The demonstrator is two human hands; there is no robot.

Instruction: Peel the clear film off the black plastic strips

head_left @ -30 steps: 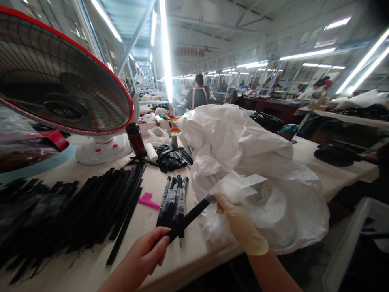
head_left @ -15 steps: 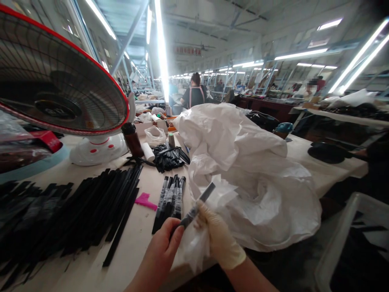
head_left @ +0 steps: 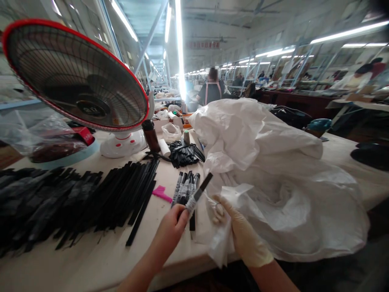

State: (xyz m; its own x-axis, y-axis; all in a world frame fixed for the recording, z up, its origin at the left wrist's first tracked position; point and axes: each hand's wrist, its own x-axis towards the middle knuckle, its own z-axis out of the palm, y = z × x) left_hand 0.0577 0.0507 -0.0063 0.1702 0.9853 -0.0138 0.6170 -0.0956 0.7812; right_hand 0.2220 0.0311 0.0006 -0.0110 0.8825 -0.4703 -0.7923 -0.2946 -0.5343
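In my bare left hand (head_left: 168, 228) is a black strip (head_left: 204, 186), tilted up to the right, its lower part wrapped in clear plastic film. My right hand (head_left: 246, 233), in a pale glove, has its fingers curled on a thin, translucent plastic sheet (head_left: 219, 246) that hangs toward the table edge. Film-wrapped black strips (head_left: 183, 185) lie just beyond my left hand. Many long black strips (head_left: 117, 198) are spread at the left, with a small pink piece (head_left: 163, 194) beside them. A large crumpled white sack (head_left: 235, 134) lies past my right hand.
A red-rimmed fan (head_left: 123, 144) stands at the back left, near a brown bottle (head_left: 151, 136). Short black strips (head_left: 187, 155), a thread cone (head_left: 186, 137) and a white roll (head_left: 164, 148) sit behind the wrapped strips. Farther ahead is a person in dark clothing (head_left: 213, 92).
My right hand has come off the wrapped strip and moved right with the plastic sheet. My left hand alone holds the strip now. The view has turned left.
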